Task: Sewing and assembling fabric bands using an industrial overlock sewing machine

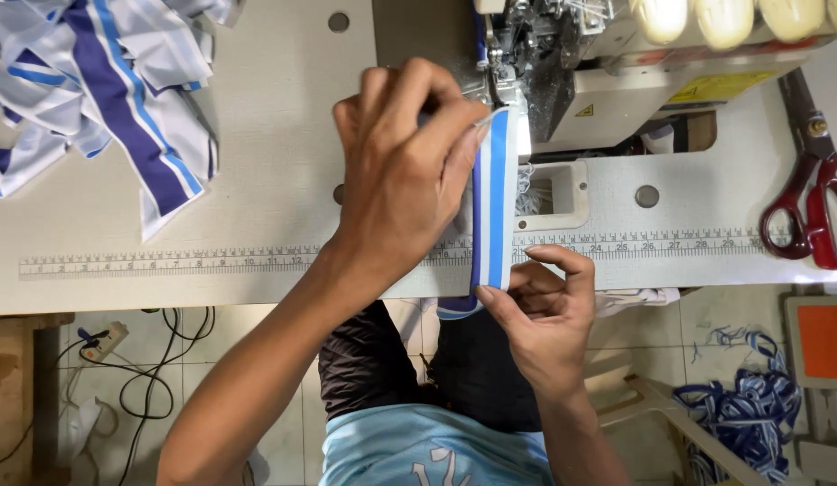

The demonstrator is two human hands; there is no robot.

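While the striped fabric strip [492,202] is fed toward the sewing machine [562,72] at 12 o'clock, it is pressed flat under the closed fingers of the left hand [402,171]. Its near end, at the table [211,225] edge, is pinched by the right hand [540,310]. Most of the strip appears unsewn; only its far tip lies at the presser foot. Finished or waiting striped pieces [103,99] are heaped at 10 o'clock, and red-handled scissors [810,202] rest at 3 o'clock.

A narrow fabric strip [493,202], striped white, light blue and navy, lies flat and lengthwise below the sewing machine [562,67]. Its near end hangs over the table's front edge.
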